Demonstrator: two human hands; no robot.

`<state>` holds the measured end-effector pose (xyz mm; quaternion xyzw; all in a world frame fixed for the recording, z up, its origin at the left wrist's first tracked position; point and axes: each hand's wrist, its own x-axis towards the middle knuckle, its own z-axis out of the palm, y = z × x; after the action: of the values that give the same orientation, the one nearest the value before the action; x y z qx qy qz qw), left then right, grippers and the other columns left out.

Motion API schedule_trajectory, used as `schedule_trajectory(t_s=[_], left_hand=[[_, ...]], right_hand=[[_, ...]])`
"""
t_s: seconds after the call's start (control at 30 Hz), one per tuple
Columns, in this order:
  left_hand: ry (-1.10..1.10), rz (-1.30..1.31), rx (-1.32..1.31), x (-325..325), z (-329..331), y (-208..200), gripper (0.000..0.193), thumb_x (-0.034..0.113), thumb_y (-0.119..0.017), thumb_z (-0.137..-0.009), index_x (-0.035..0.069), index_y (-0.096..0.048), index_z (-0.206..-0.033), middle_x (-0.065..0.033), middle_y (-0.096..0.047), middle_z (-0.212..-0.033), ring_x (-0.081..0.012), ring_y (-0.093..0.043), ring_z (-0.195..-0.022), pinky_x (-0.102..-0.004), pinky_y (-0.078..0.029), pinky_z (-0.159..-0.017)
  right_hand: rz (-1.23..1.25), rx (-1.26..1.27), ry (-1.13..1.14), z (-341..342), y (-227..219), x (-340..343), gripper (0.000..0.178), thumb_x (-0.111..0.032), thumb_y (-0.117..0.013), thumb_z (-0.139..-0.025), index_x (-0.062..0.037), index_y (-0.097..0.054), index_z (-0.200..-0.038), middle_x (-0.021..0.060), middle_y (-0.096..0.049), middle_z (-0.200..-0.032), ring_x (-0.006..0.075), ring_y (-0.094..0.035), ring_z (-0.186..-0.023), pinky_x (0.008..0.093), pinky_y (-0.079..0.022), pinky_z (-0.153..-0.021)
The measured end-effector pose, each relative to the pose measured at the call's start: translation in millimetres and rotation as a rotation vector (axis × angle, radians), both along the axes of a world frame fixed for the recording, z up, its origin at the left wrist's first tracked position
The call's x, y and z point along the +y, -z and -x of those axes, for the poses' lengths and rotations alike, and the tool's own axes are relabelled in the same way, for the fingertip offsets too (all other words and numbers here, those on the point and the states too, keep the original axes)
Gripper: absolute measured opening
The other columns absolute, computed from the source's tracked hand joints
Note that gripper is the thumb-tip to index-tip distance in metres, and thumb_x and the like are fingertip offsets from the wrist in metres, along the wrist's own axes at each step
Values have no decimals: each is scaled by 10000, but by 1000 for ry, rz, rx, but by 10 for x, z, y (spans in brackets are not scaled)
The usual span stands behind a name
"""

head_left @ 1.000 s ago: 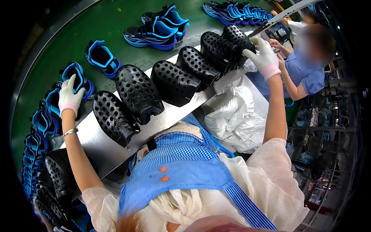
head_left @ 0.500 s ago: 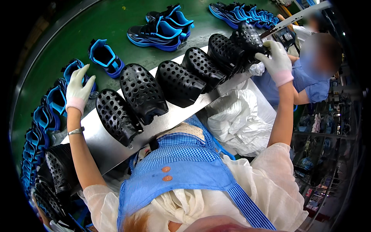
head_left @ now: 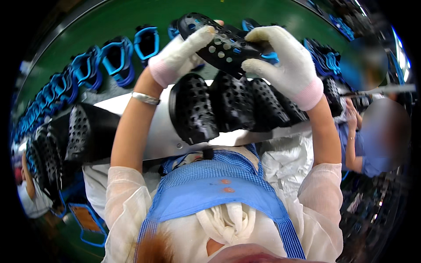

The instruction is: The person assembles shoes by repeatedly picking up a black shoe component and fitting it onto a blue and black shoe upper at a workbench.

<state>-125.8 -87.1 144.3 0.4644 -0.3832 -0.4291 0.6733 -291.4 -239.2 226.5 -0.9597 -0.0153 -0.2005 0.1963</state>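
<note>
A black shoe form [head_left: 221, 47] full of round holes is held up over the far side of the bench. My left hand [head_left: 180, 52], in a white glove with a pink cuff, holds its left part with the thumb across the top and the other fingers mostly hidden. In a matching glove, my right hand [head_left: 287, 61] grips the other end between thumb and fingers. Below my hands, several similar forms stand in a row on the metal shelf, the nearest being a black perforated form [head_left: 193, 107]. Behind them a black and blue shoe [head_left: 145, 44] stands on the green table.
A row of blue and black shoes [head_left: 85, 68] curves along the left of the green table [head_left: 131, 16]. More black forms [head_left: 79, 133] are at the left. Crumpled white plastic [head_left: 287, 162] lies below the metal shelf [head_left: 160, 136]. One co-worker [head_left: 357, 144] is at the right.
My right hand has come in from the far right and my left hand from the left; both now hold one raised shoe form. The view has turned, shifting the shoes and shelf.
</note>
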Motion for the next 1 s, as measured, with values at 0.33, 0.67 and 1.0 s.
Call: schedule_trajectory(t_s=[0.33, 0.67, 1.0], left_hand=[[-182, 78, 369, 127, -295, 579, 394, 305, -559, -937, 6, -494, -1186, -97, -590, -1106, -185, -585, -1033, -358, -495, -909], [-417, -358, -722, -5, -453, 1090, 508, 419, -672, -751, 95, -615, -1138, -178, -527, -1165, -320, -574, -1032, -372, -461, -919], [-29, -994, -910, -478, -751, 1177, 398, 379, -559, -786, 97, -646, -1053, -160, -636, -1043, -331, -598, -951, -387, -487, -835]], right_hand=[[-37, 370, 33, -722, 423, 107, 441, -400, -623, -783, 34, -612, -866, 167, -605, -651, 299, -628, -629, 370, -505, -608], [184, 553, 60, -1301, 637, -295, 345, -326, -562, -790, 16, -606, -796, 198, -577, -669, 325, -586, -625, 380, -475, -617], [419, 842, 143, -2275, 1055, 74, 310, -257, -543, -763, -36, -707, -906, 207, -670, -910, 346, -652, -868, 396, -523, -783]])
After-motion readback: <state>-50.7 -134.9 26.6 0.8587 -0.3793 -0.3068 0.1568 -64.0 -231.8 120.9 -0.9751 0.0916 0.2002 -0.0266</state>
